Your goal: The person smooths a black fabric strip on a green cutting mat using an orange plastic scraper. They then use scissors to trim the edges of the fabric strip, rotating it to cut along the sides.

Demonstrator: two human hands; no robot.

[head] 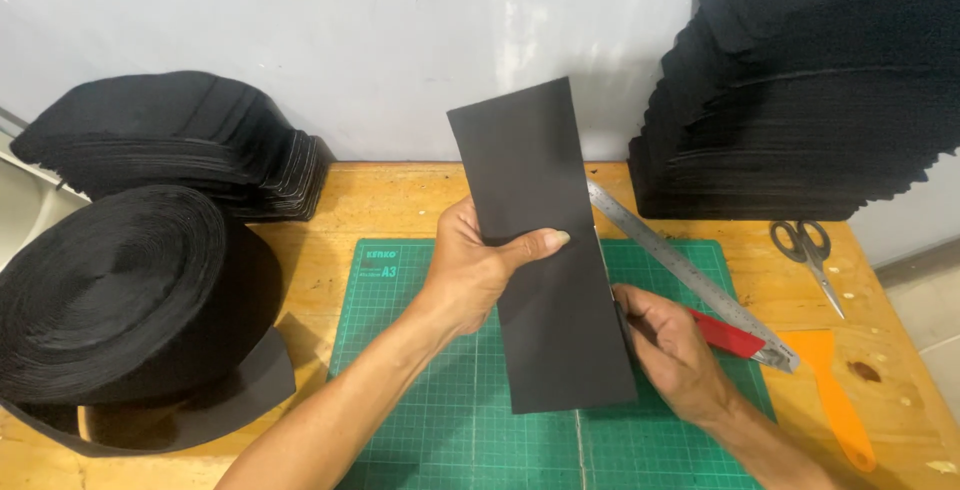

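Over the green cutting mat (440, 420), left hand (475, 270) pinches the black foam strip (545, 250) mid-edge; right hand's (670, 345) fingers are curled at its far edge. Looks light, floppy-ish.

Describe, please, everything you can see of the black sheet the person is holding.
The black sheet is a long, matte rectangle, apparently foam or felt, with straight-cut edges. It is held tilted above the green cutting mat, its far end raised toward the wall. The left hand grips its left edge, thumb across the front; the right hand touches its lower right edge.
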